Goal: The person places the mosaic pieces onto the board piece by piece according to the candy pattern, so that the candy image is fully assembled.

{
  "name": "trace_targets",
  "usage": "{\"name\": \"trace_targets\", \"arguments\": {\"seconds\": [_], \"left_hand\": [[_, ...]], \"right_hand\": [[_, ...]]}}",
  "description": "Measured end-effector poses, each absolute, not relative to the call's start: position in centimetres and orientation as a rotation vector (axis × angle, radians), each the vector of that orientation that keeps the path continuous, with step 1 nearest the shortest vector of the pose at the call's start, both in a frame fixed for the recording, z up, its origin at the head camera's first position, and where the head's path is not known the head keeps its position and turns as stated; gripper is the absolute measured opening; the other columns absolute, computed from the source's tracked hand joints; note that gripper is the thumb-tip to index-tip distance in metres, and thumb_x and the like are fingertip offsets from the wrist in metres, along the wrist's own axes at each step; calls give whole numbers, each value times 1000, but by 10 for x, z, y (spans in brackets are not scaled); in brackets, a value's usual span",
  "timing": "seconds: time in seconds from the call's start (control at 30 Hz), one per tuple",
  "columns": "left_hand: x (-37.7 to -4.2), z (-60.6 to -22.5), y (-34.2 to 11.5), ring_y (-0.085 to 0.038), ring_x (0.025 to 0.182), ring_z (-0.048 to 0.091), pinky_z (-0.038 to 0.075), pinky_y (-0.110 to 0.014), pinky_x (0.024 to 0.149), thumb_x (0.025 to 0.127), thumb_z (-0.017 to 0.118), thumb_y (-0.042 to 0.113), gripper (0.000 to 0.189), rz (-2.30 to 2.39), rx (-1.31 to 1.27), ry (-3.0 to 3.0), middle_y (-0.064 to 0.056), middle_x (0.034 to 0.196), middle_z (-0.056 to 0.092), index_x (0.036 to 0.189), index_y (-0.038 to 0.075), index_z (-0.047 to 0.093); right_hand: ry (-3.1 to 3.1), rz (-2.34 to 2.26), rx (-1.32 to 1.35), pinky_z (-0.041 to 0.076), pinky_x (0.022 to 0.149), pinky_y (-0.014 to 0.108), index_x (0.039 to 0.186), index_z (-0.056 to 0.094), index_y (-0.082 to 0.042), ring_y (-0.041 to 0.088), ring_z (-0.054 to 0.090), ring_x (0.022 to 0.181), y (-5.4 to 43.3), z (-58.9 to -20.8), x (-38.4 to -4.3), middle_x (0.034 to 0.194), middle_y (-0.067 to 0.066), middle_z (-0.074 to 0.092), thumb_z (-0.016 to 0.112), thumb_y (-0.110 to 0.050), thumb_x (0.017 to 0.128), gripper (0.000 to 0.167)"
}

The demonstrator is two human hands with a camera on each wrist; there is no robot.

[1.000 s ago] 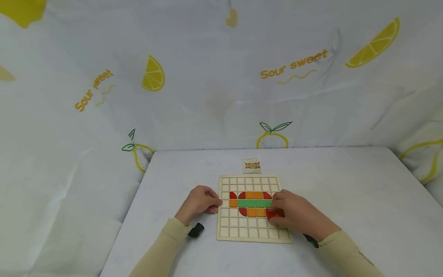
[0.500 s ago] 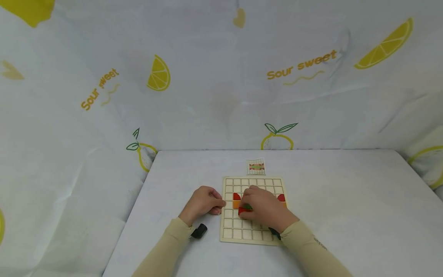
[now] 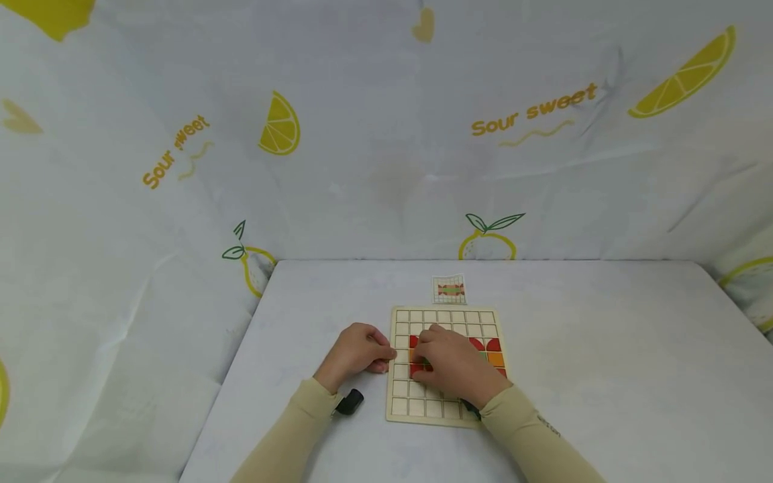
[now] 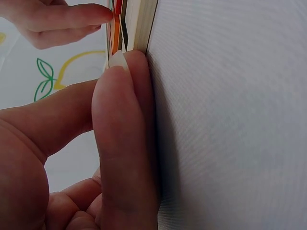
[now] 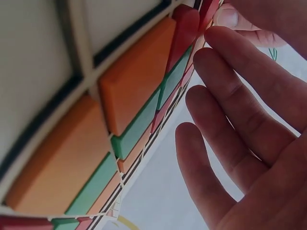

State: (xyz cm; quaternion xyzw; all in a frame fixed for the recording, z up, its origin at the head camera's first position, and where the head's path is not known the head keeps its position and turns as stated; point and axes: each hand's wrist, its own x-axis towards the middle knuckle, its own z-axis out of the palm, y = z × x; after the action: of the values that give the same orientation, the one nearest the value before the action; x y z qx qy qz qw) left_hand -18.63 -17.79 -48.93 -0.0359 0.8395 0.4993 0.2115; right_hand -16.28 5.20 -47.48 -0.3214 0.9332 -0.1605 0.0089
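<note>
A pale wooden grid board (image 3: 417, 406) lies on the table, with red, orange and green tiles set in its middle rows. My left hand (image 3: 356, 352) pinches the board's left edge between thumb and finger, as the left wrist view shows close up. Over the board's left middle, my right hand (image 3: 455, 365) has thumb and fingertips at a red tile (image 3: 416, 370) in the lower coloured row, seemingly pinching it. Its other fingers (image 5: 225, 100) stretch out loosely in the right wrist view. The hand hides much of the pattern; orange tiles (image 5: 139, 72) and green tiles (image 5: 136, 124) sit in their cells.
A small printed card (image 3: 449, 290) with a similar coloured grid lies just behind the board. The white table (image 3: 604, 335) ends at a hanging cloth (image 3: 386, 134) with lemon prints. A black wrist device (image 3: 350, 402) is on the left wrist.
My right hand has moved left across the board, from the right-hand tiles to the left ones. A red tile now shows at the lower left under its fingers. My left hand keeps its hold.
</note>
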Motion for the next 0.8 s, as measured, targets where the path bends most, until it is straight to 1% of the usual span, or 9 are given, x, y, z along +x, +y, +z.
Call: {"name": "trace_targets", "arguments": {"seconds": [0.1,0.27,0.37,0.5,0.57,0.63,0.7,0.8], "left_hand": [[-186,-489,-178,-9,59,70,60,-24,60,89,88,17,19,1386,-102,2332,-5,74,77,95,7,73],[-186,-489,-176,-10,59,71,60,-24,60,89,88,17,19,1385,-97,2329,-5,74,78,95,7,73],[-187,-490,-174,-10,60,71,60,-25,60,90,88,18,19,1381,-85,2330,-5,75,77,95,8,73],[-189,-492,-174,-10,60,71,60,-25,60,90,88,18,19,1379,-73,2332,-5,75,77,95,8,73],[-189,-492,-174,-10,59,71,61,-25,60,89,88,18,19,1385,-70,2323,-5,75,77,95,8,73],[-189,-491,-176,-10,60,72,62,-25,61,90,88,19,20,1391,-67,2315,-5,75,77,96,7,74],[-187,-489,-180,-11,61,72,62,-26,62,91,88,24,22,1382,-66,2330,-5,75,76,96,7,74],[-182,-483,-192,-13,64,71,61,-26,64,93,86,35,28,1319,-67,2428,-3,75,75,98,10,75]], "right_hand": [[2920,-497,-1004,53,77,28,93,82,-20,8,51,88,52,-474,-162,88,-12,64,92,-32,87,17],[2919,-495,-1005,51,74,27,89,80,-20,8,49,86,52,-475,-161,85,-12,61,91,-29,88,14],[2924,-477,-1009,49,72,26,87,79,-22,7,47,84,53,-475,-161,83,-14,58,90,-28,89,13],[2917,-491,-1018,48,72,25,88,79,-23,7,48,86,54,-473,-162,84,-14,58,89,-28,90,11],[2919,-516,-1010,52,75,27,92,81,-21,9,52,89,57,-470,-162,89,-12,63,89,-31,90,12],[2931,-549,-981,57,80,30,98,82,-19,11,57,95,64,-465,-163,97,-10,68,88,-34,91,18],[2956,-565,-940,60,90,36,106,82,-19,14,62,105,76,-460,-164,108,-7,71,87,-40,92,27],[3012,-539,-860,59,103,47,118,80,-15,23,65,119,104,-453,-163,123,-1,73,86,-47,91,43]]}}
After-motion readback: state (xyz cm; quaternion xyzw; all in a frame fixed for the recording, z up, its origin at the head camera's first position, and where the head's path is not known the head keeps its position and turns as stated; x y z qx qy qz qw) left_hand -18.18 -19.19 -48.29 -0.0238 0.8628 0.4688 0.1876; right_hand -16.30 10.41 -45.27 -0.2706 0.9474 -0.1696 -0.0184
